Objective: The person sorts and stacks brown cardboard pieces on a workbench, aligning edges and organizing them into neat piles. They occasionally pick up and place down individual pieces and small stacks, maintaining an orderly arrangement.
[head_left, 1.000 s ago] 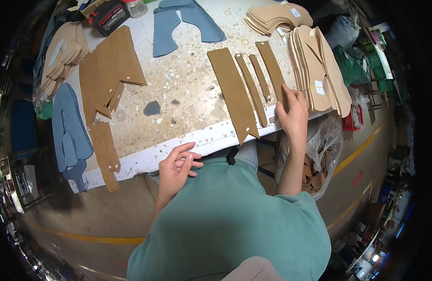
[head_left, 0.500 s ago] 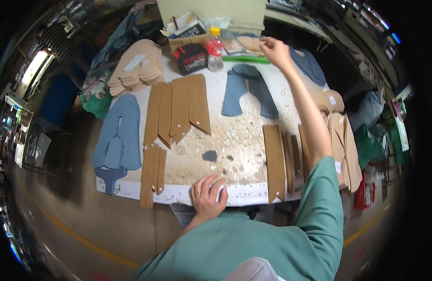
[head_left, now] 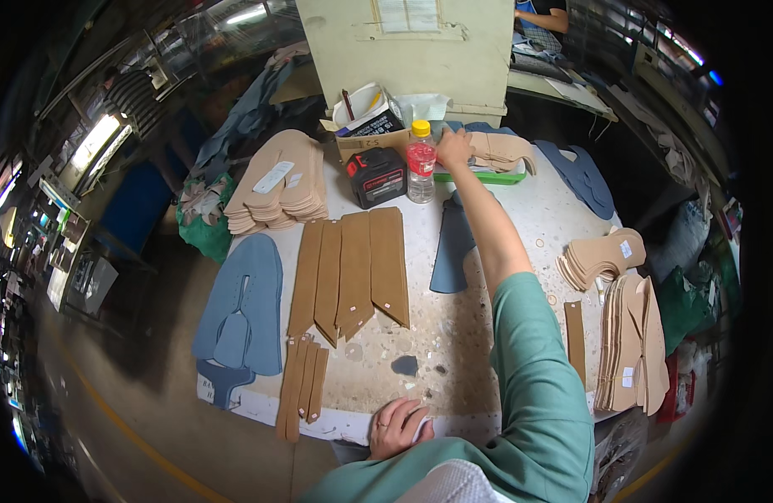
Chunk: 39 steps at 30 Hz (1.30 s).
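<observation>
Reaching beside the red-labelled bottle (head_left: 421,174), right hand (head_left: 456,151) near tan pieces (head_left: 502,149).

On my feed I see a clear bottle (head_left: 421,186) standing upright, with a red label and yellow cap. Just right of the bottle, the right hand (head_left: 455,149) reaches by a shallow green tray (head_left: 512,178), lying flat; I can't tell what the fingers touch. Curved tan pieces (head_left: 502,148) lie at the tray, farther right of the bottle.
</observation>
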Motion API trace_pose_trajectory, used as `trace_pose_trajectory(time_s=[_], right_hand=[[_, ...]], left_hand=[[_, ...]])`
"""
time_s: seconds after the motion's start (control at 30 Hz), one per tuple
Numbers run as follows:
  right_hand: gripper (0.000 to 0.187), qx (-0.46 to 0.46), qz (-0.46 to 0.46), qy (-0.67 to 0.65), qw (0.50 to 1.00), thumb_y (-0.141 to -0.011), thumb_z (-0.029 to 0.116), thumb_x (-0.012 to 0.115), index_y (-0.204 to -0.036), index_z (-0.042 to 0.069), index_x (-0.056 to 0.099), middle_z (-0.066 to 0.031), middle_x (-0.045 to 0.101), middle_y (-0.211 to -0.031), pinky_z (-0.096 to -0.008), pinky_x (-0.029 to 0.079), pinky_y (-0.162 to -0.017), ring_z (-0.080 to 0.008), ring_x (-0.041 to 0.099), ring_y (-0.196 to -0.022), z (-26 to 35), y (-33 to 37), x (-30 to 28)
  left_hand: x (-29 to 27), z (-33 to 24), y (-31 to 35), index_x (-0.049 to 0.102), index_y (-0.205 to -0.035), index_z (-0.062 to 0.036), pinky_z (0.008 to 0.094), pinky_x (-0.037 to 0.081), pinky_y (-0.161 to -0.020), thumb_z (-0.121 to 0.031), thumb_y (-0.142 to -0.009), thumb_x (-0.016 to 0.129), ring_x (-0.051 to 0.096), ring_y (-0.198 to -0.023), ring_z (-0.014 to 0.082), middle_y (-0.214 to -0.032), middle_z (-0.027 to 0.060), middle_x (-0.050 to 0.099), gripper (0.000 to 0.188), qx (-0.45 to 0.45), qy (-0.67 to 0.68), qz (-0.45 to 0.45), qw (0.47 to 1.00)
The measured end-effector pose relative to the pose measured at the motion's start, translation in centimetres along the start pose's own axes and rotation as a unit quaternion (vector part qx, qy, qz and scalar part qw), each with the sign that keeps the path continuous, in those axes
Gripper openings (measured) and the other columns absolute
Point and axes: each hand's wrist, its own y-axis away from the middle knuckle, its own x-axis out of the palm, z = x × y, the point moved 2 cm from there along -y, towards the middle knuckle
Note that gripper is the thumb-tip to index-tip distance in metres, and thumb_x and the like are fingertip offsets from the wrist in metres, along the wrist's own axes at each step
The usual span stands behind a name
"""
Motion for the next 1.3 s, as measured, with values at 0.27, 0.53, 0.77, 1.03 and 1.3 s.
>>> trace_pose_trajectory(time_s=[0.27, 0.53, 0.77, 1.03, 1.3], right_hand=[[0.062, 0.003, 0.045, -0.03, 0.999, -0.07, 0.057, 0.074, -0.108, 0.009, 0.071, -0.0156, 0.069, -0.106, -0.0482, 0.054, -0.086, -0.034, 0.062, -0.106, -1.1, -1.8, -2.6], [0.064, 0.109, 0.362, -0.655, 0.655, -0.086, 0.056, 0.055, -0.122, 0.004, 0.061, -0.0188, 0.07, -0.096, -0.0381, 0.061, -0.069, -0.0261, 0.069, -0.079, -12.0, 1.8, -9.6], [0.082, -0.036, 0.449, -0.791, 0.414, -0.086, 0.057, 0.051, -0.146, 0.002, 0.039, -0.0346, 0.051, -0.131, -0.0507, 0.059, -0.081, -0.0369, 0.064, -0.104, -16.2, 7.7, -14.5], [0.083, -0.064, 0.455, -0.803, 0.38, -0.089, 0.056, 0.046, -0.146, -0.002, 0.035, -0.0356, 0.047, -0.135, -0.0507, 0.058, -0.079, -0.0392, 0.063, -0.104, -16.2, 8.0, -16.0], [0.079, -0.064, 0.451, -0.798, 0.394, -0.09, 0.053, 0.046, -0.143, -0.005, 0.037, -0.0352, 0.051, -0.128, -0.0501, 0.059, -0.079, -0.0392, 0.063, -0.103, -15.6, 7.3, -15.3]], left_hand=[[-0.3, -0.3, -0.2, 0.071, -0.096, -0.0126, 0.0367, 0.049, -0.091, -0.022, -0.075, 0.071, 0.058, -0.108, 0.0221, -0.106, 0.003, 0.064, 0.022, -0.019, 0.003, 0.007, 1.0], [0.0, -0.1, -0.5, 0.071, -0.091, -0.0122, 0.0378, 0.049, -0.085, -0.018, -0.073, 0.07, 0.061, -0.102, 0.024, -0.101, 0.0035, 0.065, 0.019, 0.006, 0.005, -0.027, 1.0], [0.1, -0.3, 0.0, 0.07, -0.091, -0.0118, 0.0401, 0.045, -0.09, -0.018, -0.074, 0.07, 0.059, -0.105, 0.0241, -0.102, 0.0026, 0.065, 0.018, -0.017, 0.009, -0.028, 0.999], [0.4, -0.1, 0.4, 0.071, -0.09, -0.0125, 0.0394, 0.044, -0.089, -0.017, -0.075, 0.071, 0.059, -0.105, 0.024, -0.101, 0.0017, 0.065, 0.016, -0.019, 0.009, -0.051, 0.998], [0.3, -0.1, 0.3, 0.072, -0.086, -0.0119, 0.0398, 0.044, -0.09, -0.013, -0.071, 0.071, 0.059, -0.105, 0.0264, -0.097, 0.0034, 0.066, 0.016, -0.027, 0.021, -0.057, 0.998]])
